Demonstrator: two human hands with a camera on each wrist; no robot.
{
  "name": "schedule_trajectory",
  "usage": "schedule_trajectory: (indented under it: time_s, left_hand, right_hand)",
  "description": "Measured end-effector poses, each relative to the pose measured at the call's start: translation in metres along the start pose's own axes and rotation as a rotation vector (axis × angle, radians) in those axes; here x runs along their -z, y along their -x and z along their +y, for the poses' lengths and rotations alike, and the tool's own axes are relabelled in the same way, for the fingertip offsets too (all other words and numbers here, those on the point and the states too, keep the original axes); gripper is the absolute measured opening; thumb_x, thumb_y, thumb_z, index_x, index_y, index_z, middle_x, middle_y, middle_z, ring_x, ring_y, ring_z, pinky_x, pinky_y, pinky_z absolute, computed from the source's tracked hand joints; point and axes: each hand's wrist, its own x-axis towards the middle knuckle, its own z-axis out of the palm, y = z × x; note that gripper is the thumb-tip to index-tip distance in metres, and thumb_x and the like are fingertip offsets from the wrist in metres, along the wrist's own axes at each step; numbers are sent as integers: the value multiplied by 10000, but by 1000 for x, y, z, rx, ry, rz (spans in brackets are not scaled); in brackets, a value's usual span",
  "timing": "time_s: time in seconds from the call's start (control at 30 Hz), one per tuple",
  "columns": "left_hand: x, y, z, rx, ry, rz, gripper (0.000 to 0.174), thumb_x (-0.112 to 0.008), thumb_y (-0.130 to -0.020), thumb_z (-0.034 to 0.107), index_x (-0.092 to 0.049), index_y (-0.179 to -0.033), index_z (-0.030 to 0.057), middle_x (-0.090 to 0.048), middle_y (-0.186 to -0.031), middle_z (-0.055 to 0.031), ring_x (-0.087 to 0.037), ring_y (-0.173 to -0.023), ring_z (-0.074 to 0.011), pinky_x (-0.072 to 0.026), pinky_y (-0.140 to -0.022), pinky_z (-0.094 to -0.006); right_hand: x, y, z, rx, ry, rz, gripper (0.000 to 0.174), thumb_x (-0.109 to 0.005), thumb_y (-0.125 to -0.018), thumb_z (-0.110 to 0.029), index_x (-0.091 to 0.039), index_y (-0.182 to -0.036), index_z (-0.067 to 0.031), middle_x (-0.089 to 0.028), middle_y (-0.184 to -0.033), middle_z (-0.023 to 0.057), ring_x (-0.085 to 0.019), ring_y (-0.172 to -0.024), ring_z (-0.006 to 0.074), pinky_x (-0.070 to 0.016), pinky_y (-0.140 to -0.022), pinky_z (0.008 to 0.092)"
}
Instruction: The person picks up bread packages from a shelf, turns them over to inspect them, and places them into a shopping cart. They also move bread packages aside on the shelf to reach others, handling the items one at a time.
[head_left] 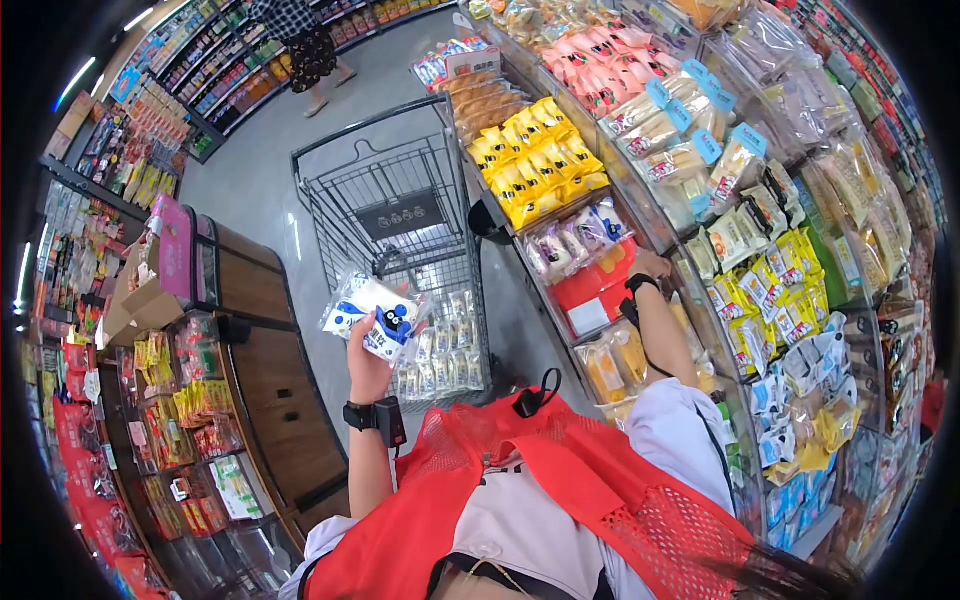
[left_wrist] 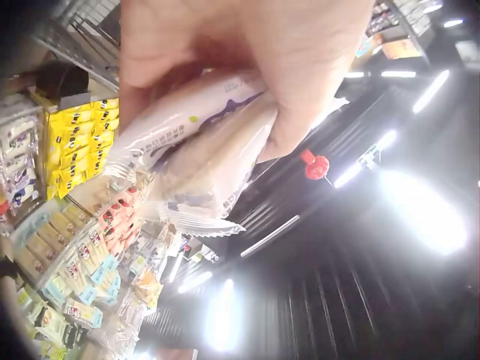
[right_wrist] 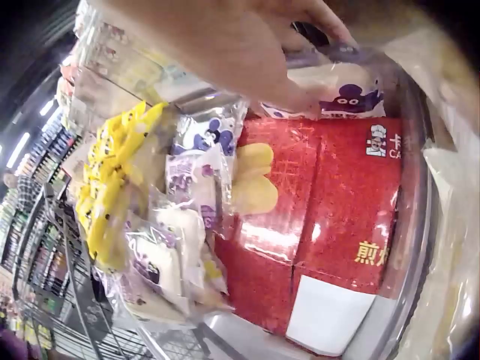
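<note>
On the near side of a black wire shopping cart (head_left: 400,215), in the head view, the left hand (head_left: 370,365) pinches glossy, crinkled blue-and-white packets (head_left: 385,318), thumb on the front. Rows of small pale packets (head_left: 440,350) lie on the cart's gridded near part. To the right run clear, hard-walled bins: plump, shiny yellow packets (head_left: 540,165) sit beyond soft purple-and-white packets (head_left: 575,240), and nearer lies a flat red sheet (head_left: 590,285) with a white rectangle. The right hand (head_left: 652,265) is at that sheet's far right edge, a dark band round the wrist. A brown wood-grained cabinet (head_left: 270,380) stands left of the cart, and a red mesh vest (head_left: 520,440) covers the wearer's front.

In the left wrist view, the left hand squeezes at least two puffy packets side by side between thumb and fingers; their film is thin and see-through, with crimped, frilly seals. Behind, a ribbed dark ceiling (left_wrist: 300,292) carries bright strip lights.

In the right wrist view, the right hand reaches over the glossy red sheet, its fingers parted around one pillow-shaped blue-and-white packet (right_wrist: 349,97) at the sheet's edge. The thumb overlaps the packet; whether it is gripped cannot be told. Wrinkled purple-and-white packets lie left of the sheet.
</note>
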Motion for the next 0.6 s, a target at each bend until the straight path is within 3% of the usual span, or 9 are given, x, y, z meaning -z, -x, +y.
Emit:
schedule_trajectory:
  time_s: [0.03,0.07,0.17,0.2,0.27,0.33,0.43,0.47,0.6]
  left_hand:
    - [-1,1,1,12,-10,9,575,-483,-880,224,-296,-1390,36,-406,-1389,-194,-451,-1236,-356,-399,-994,-531]
    - [3,-1,-1,13,-23,13,597,-478,-877,213,-267,-1401,21,-399,-1392,-200,-449,-1234,-371,-412,-984,-525]
    - [-11,-2,1,62,-36,-24,615,-477,-871,197,-244,-1402,-7,-401,-1387,-205,-452,-1228,-383,-419,-983,-509]
    - [-14,-5,1,82,-101,-84,616,-468,-875,237,-258,-1395,-17,-388,-1397,-210,-439,-1246,-367,-404,-990,-515]
    - [-24,-8,-4,129,-67,-117,600,-458,-877,216,-263,-1387,-33,-388,-1392,-216,-439,-1244,-365,-403,-995,-518]
    - [-31,-12,-8,216,44,-205,613,-492,-875,175,-234,-1391,-33,-330,-1433,-199,-411,-1262,-392,-369,-1032,-503]
    - [-26,-19,-22,314,32,-171,485,-515,-886,126,-372,-1316,-47,-519,-1277,-159,-545,-1141,-283,-431,-989,-434]
    - [-21,-21,-28,348,67,-156,404,-525,-892,98,-437,-1262,-38,-595,-1167,-120,-604,-1042,-232,-470,-944,-398]
    - [-59,-12,-26,367,-8,-199,358,-523,-930,168,-471,-1230,-20,-618,-1102,-108,-641,-947,-212,-537,-826,-349]
  right_hand:
    - [11,11,5,22,23,-19,243,-487,-892,-108,-670,-1052,-115,-656,-1090,111,-647,-963,265,-510,-677,484]
    - [10,10,13,132,-122,37,231,-534,-871,-159,-656,-1046,-72,-664,-1027,163,-660,-906,294,-517,-660,486]
    - [36,47,33,372,-480,243,265,-602,-821,-182,-639,-1039,-34,-660,-986,191,-651,-902,334,-520,-707,463]
    - [45,53,38,407,-549,202,356,-683,-756,-208,-615,-1046,-13,-640,-977,229,-625,-929,367,-513,-765,415]
    - [56,62,49,632,-648,270,338,-602,-855,-235,-579,-1098,0,-646,-1015,211,-646,-929,315,-497,-806,388]
    - [85,92,63,998,-1232,-43,466,-606,-871,-272,-491,-1224,10,-642,-1033,132,-610,-948,189,-476,-799,288]
    - [166,197,94,869,-1532,-460,504,-603,-889,-314,-484,-1258,8,-603,-1040,13,-524,-957,78,-442,-787,229]
    - [175,213,100,875,-1551,-489,491,-594,-898,-315,-489,-1256,5,-595,-1044,0,-515,-955,67,-439,-780,224]
    - [210,268,110,1037,-1600,-559,461,-559,-928,-302,-486,-1268,1,-580,-1042,-24,-490,-942,34,-424,-760,206]
